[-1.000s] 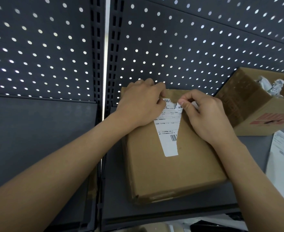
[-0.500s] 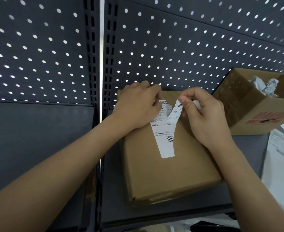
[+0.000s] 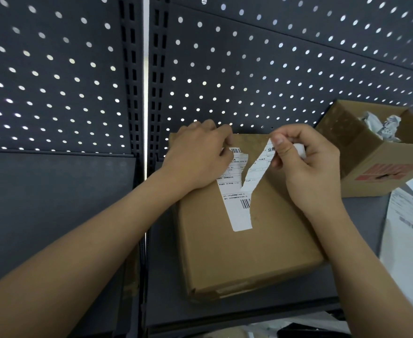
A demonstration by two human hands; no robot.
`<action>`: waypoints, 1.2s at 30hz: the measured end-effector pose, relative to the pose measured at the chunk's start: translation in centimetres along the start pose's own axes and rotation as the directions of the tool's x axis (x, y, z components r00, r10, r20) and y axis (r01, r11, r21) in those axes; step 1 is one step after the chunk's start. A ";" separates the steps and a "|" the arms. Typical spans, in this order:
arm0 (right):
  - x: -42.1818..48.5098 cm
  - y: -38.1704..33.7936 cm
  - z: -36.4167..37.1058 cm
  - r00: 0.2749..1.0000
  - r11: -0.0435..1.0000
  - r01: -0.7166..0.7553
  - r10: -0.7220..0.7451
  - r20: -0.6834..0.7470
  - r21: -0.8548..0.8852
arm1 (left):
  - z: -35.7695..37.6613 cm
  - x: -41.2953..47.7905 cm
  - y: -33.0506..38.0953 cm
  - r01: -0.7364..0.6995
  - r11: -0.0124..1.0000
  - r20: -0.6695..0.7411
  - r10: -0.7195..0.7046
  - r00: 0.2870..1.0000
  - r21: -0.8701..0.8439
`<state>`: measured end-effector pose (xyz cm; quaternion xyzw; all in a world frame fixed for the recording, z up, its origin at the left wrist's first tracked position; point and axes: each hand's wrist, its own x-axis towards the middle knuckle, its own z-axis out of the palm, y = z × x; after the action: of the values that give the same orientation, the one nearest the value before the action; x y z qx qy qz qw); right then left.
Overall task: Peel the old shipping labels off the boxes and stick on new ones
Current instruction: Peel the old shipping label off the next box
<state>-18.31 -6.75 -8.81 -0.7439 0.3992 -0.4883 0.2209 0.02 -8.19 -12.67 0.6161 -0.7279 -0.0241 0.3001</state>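
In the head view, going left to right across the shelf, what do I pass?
left hand → torn old label → right hand → open cardboard box holding crumpled paper

Dim overall; backlight glows thru the pegboard [image 3: 273,76] holes and the bright gap btwn panels. Wide-angle bend at edges, holes top left smeared. Paper sheet [image 3: 408,215] at right out of focus.
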 end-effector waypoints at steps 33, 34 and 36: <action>-2.9 -0.4 -0.5 0.894 0.900 0.198 -0.004 0.447 -0.389 | 0.2 0.1 -0.3 -0.001 1.000 0.011 0.001 1.000 -0.026; -3.1 -0.7 -0.3 0.889 0.914 0.171 0.018 0.458 -0.368 | 0.2 0.1 -0.3 -0.001 1.000 0.011 0.001 1.000 -0.026; -3.4 -1.0 0.0 0.884 0.931 0.131 0.045 0.465 -0.340 | 0.2 0.1 -0.4 -0.007 1.000 0.007 0.008 1.000 -0.022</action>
<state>-18.65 -3.40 -9.94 -0.8756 0.4004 -0.2187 0.1584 0.26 -8.47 -12.95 0.6099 -0.7309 -0.0332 0.3043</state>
